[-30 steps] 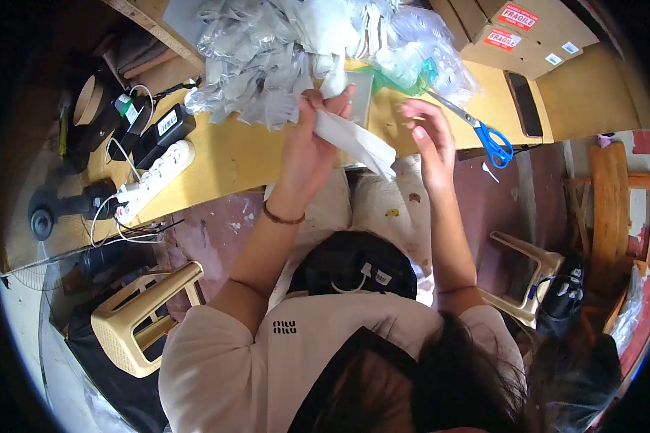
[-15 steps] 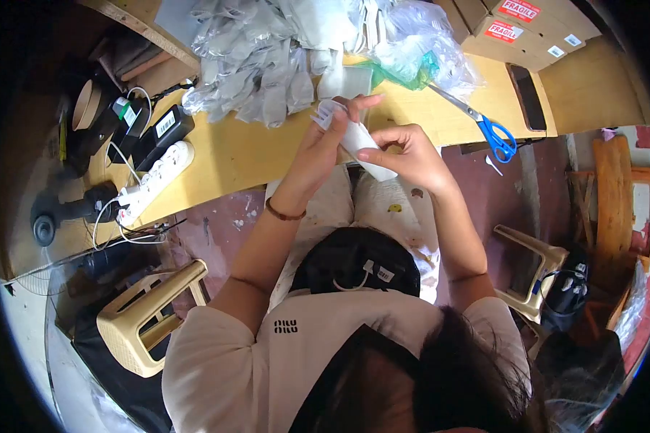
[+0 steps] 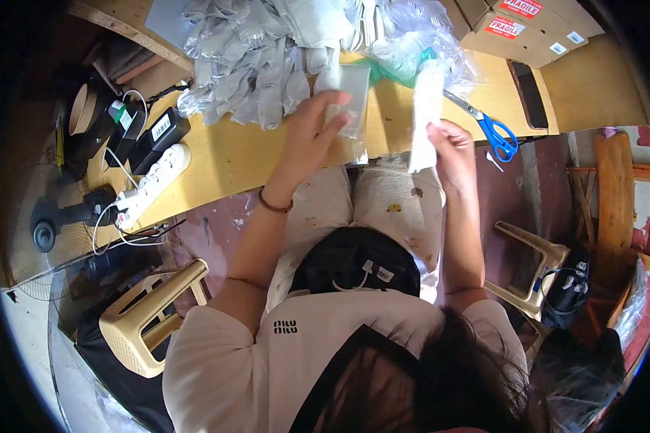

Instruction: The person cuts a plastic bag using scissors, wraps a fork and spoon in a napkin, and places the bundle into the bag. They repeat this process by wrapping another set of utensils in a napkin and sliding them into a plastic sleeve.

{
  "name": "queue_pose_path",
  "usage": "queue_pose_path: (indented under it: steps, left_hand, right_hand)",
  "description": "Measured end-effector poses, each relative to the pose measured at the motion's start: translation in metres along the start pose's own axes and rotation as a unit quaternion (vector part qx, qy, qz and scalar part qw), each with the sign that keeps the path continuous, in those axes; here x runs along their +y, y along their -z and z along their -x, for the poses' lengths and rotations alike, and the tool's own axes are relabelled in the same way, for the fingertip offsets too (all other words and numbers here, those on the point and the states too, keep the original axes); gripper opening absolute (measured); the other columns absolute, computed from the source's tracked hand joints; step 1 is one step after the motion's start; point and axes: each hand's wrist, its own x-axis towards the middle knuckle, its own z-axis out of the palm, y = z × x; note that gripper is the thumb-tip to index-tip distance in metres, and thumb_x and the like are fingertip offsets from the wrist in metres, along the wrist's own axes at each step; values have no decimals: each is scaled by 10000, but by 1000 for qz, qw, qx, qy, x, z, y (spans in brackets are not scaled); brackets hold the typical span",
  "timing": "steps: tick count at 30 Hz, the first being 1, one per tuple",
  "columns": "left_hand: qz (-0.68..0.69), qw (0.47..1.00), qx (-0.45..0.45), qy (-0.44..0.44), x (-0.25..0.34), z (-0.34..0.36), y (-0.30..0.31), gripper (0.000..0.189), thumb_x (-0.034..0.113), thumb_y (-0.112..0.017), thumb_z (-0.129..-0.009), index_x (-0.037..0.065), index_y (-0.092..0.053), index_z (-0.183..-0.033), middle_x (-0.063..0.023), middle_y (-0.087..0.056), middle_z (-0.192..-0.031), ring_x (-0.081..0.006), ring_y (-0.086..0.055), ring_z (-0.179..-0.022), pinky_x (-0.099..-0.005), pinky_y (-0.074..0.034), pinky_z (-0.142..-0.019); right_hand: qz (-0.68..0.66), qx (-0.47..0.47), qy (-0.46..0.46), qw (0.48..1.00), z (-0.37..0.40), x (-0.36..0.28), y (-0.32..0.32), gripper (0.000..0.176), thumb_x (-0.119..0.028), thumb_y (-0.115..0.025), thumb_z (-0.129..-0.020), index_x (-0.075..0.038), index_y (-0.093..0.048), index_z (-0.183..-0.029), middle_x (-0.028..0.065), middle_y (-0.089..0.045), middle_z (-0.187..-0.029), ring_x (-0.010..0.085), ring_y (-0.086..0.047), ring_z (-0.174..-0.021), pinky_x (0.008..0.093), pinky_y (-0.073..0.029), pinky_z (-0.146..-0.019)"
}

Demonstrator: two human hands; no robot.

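My right hand (image 3: 453,148) grips a long white folded napkin (image 3: 427,108) by its lower part, thumb on top, and holds it nearly upright above the table's front edge. Whether anything is wrapped inside is hidden. My left hand (image 3: 314,130) is at the left edge of a stack of clear plastic sleeves (image 3: 354,105), thumb and fingers apart; whether it touches them is hard to tell. Behind it lies a large heap of small clear packets (image 3: 267,65) with whitish contents.
Blue-handled scissors (image 3: 492,133) and a phone (image 3: 527,94) lie to the right, near cardboard boxes (image 3: 520,32). Crumpled clear plastic (image 3: 412,32) with a green piece sits behind. A power strip (image 3: 155,184) and a small fan (image 3: 47,227) stand to the left.
Both hands were together on the white roll, with fork tines showing at its upper end. The right hand has carried it rightward and turned it upright; the left let go and moved left.
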Motion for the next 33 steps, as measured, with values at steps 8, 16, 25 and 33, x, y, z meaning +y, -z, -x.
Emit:
queue_pose_path:
  steps: [8, 16, 25, 33]
  left_hand:
    - [-180, 983, 9, -40, -20, 3, -4, 221, 142, -657, -764, 112, -660, -983, -113, -643, -878, -244, -593, -839, -326, -463, -745]
    - [-208, 976, 62, 34, -2, 0, -4, 202, 137, -608, -833, 124, -666, -1026, -99, -638, -807, -134, -585, -658, -255, -466, -611]
    - [22, 982, 180, 59, 38, 7, 7, 169, 87, -589, -859, 29, -649, -1006, -82, -654, -931, -103, -607, -745, -222, -489, -634]
    - [191, 971, 142, -4, 45, 10, 0, 385, -62, -620, -781, -18, -513, -1148, -112, -554, -1156, -158, -528, -1075, -247, -499, -838]
  right_hand:
    - [-121, 32, -35, 992, 3, 6, 30, 187, -158, -595, -866, -9, -640, -969, 76, -663, -874, 107, -603, -736, 249, -476, -692]
    - [-229, -49, -71, 970, 7, 32, -21, 233, -157, -533, -897, 14, -600, -1041, 142, -638, -1013, 148, -613, -845, 265, -484, -766]
    - [-293, -85, -43, 951, 1, 12, -67, 270, -189, -528, -903, 12, -581, -1075, 172, -597, -1099, 190, -600, -922, 309, -474, -858]
    - [-159, -73, 38, 984, 13, 5, -58, 156, -140, -568, -878, 3, -612, -921, 74, -642, -911, 151, -542, -909, 293, -433, -805]
